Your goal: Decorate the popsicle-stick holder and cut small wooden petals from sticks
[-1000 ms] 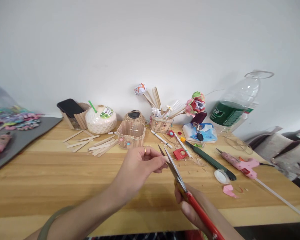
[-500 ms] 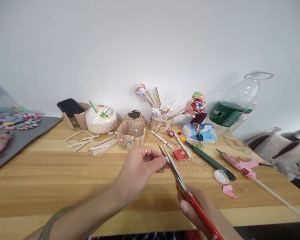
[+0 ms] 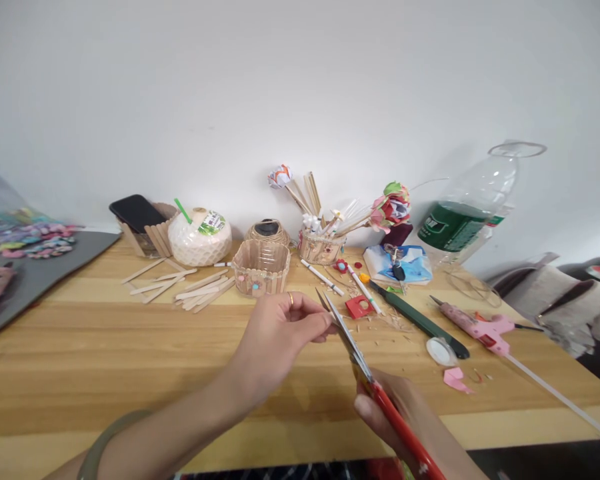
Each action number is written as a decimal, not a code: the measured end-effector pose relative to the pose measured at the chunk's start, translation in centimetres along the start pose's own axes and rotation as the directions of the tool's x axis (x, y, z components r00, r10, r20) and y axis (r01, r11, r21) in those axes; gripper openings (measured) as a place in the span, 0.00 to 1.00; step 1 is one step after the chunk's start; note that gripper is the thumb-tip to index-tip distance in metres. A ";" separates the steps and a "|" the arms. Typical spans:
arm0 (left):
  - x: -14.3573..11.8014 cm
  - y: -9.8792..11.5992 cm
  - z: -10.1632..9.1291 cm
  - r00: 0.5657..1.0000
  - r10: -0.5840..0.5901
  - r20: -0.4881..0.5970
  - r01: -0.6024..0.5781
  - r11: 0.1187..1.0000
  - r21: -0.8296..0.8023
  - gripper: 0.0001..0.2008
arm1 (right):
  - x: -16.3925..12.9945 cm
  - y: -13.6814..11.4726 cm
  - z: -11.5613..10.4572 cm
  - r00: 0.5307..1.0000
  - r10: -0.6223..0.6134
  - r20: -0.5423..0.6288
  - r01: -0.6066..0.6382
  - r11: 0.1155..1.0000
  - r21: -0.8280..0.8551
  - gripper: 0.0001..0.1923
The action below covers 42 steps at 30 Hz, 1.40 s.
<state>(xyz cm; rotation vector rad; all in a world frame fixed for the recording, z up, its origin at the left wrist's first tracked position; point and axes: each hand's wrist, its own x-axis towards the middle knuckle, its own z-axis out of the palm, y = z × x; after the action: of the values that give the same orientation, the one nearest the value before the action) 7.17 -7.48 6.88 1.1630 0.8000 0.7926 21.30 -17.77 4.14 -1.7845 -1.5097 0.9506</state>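
The right hand is gripping the red handles of the scissors, fingers curled tight around them, and the blades are angling up and away from it, parted at the tips. The left hand is reaching in from the other side, fingertips pinched together right at the blades; whatever small piece it is pinching is hidden behind the fingers and too small to make out. A ring is showing on one finger, and a green bangle is sitting back on that forearm.

Just beyond the scissor tips, a small red piece is lying among wood shavings on the wooden table. Further out past the left hand, a little basket of craft sticks is standing, with loose sticks scattered beside it. Off to the far side of the right hand, a pink glue gun is lying flat, with a white lid and a pink scrap nearer in.
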 end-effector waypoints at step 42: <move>0.9 -0.9 -0.4 0.998 0.023 0.059 -0.034 0.982 0.185 0.05 | 0.1 2.4 0.1 0.994 0.103 0.039 -0.095 0.981 -0.168 0.28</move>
<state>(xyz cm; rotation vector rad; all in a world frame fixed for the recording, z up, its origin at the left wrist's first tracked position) 7.39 -6.71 5.85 1.3601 0.8255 0.7164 22.58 -18.04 2.12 -1.9834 -1.5822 0.9448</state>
